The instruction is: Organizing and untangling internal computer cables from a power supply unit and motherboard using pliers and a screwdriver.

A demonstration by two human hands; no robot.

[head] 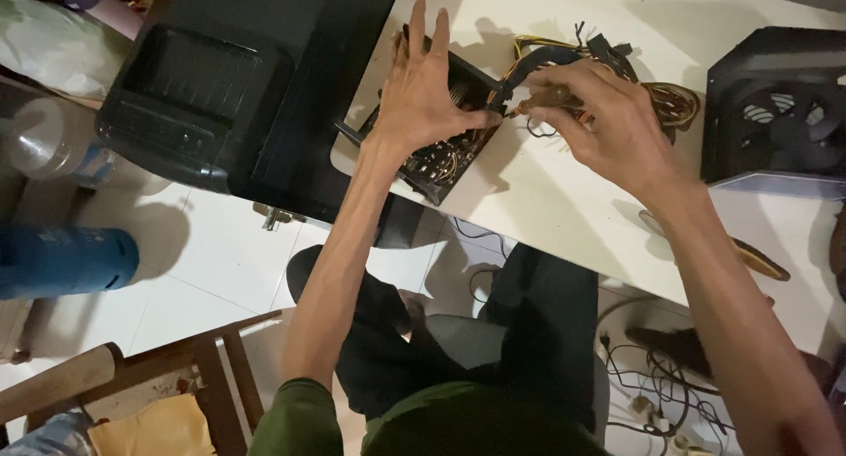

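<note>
The left hand (423,95) is lying flat on the opened black power supply (441,148) at the white table's (564,209) near edge, fingers spread. At three o'clock from it, the right hand (608,126) is pinching the cable bundle (608,77) between thumb and fingertips.

A white table (564,200) stands over a white tiled floor (203,253). A black case (256,77) sits left of the table. A wooden chair (207,368) stands lower left, a blue cylinder (66,258) beside it. Cables (652,385) tangle under the table. The light is dim.
</note>
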